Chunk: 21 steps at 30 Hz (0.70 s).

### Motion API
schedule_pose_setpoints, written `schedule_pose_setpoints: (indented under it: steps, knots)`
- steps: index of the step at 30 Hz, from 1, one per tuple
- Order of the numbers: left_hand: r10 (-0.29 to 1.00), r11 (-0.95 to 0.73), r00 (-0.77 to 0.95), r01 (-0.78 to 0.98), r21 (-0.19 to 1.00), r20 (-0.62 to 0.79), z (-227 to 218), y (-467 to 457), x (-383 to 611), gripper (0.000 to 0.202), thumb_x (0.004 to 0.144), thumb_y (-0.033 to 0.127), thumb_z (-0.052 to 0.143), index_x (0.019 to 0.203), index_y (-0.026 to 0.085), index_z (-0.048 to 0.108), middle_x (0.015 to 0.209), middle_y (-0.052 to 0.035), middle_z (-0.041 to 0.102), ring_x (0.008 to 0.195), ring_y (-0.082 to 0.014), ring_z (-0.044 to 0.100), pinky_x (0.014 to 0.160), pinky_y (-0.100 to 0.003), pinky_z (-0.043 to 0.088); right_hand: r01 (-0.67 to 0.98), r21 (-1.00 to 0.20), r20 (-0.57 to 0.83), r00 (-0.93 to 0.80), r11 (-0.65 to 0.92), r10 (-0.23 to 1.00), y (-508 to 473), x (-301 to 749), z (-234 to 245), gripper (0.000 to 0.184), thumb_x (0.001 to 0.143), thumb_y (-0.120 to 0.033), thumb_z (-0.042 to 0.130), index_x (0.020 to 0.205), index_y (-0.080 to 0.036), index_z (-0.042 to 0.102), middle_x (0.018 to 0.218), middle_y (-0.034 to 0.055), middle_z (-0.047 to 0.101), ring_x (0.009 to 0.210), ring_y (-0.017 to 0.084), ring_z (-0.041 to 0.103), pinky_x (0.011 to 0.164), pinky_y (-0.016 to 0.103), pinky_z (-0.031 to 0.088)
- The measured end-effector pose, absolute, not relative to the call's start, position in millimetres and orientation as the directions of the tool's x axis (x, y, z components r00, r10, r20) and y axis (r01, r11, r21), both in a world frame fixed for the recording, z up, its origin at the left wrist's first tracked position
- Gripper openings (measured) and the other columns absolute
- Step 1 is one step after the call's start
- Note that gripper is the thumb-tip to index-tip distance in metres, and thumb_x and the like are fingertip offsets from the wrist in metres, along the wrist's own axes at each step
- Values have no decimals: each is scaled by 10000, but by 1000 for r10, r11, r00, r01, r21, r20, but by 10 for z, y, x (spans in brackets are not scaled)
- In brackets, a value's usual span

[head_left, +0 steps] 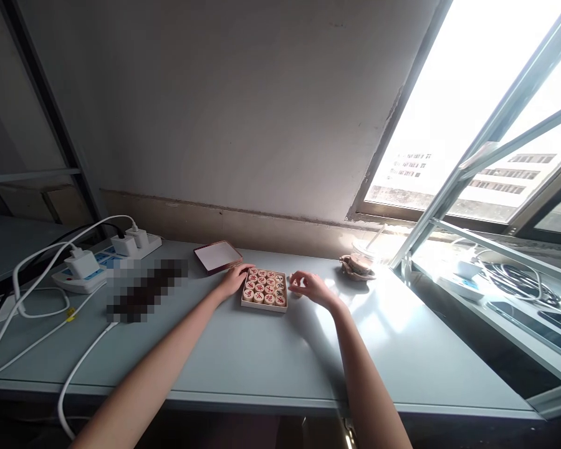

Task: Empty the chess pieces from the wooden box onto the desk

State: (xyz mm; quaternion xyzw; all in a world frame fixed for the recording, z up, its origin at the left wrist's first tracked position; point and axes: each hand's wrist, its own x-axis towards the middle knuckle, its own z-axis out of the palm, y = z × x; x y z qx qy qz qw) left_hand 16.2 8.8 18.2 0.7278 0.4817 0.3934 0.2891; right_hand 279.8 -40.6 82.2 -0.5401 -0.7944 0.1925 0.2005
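Note:
An open shallow box (264, 307) on the desk holds rows of round wooden Chinese chess pieces (260, 288), most with red characters and a couple with black ones. My left hand (234, 280) is at the box's back left corner, its fingers curled against the rim. To the right of the box, my right hand (311, 288) is low over the desk with thumb and fingers bent together. A pale round chess piece (297, 293) shows partly beneath those fingertips; the rest of it is hidden. The dark red box lid (218, 256) lies upturned behind my left hand, its white inside showing.
At the left are power strips (78, 280) with plugged-in chargers and looping white cables (58, 246), beside a pixelated dark patch. A brown carved ornament (356, 267) stands at the back right of the grey desk (243, 355). Metal frame bars rise near the window.

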Motion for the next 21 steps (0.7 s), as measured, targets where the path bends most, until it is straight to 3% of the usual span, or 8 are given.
schedule_pose_setpoints:
  steps: [3,7,11,16,18,21]
  knots:
    - [927,-373,227,464,804,298,181,81,161,369,802,181,361,1085,170,598,1166,-74,599,1109,-202,520,985,-349,387,650,-577,96,-547,494,832,-442,2658,814,231,724,-419,634,890,-266,681,873,28,578,814,174,525,724,279,407]
    - [924,-378,233,457,805,302,184,89,160,372,816,209,350,1087,164,601,1160,-76,601,1100,-201,525,972,-340,397,633,-557,101,-591,538,800,-439,2569,742,208,663,-365,702,828,-242,670,845,20,568,896,191,486,803,304,382]
    - [931,-357,249,457,815,268,202,92,162,386,818,214,340,1105,151,591,1170,-86,593,1105,-196,520,976,-337,390,681,-578,70,-507,449,859,-433,2612,780,233,632,-344,716,789,-206,614,822,4,542,774,151,481,672,261,384]
    - [933,-353,234,443,824,274,192,100,164,366,818,235,360,1078,156,605,1157,-85,602,1097,-207,523,968,-349,396,630,-726,-106,-498,275,861,-450,2829,896,274,681,-367,655,863,-188,555,738,-7,572,677,128,519,588,232,381]
    - [932,-355,234,432,829,278,179,106,163,363,818,238,367,1076,153,606,1153,-88,603,1092,-209,527,965,-348,400,740,-641,-174,-398,204,901,-449,2916,894,262,674,-373,654,826,-191,543,735,4,595,669,136,535,573,233,379]
    - [930,-360,238,429,828,281,169,111,162,354,817,230,375,1078,157,603,1154,-87,603,1093,-205,527,968,-349,398,931,-350,-159,-169,104,973,-439,2987,856,257,690,-441,622,715,-199,539,687,20,597,636,155,532,537,247,350]
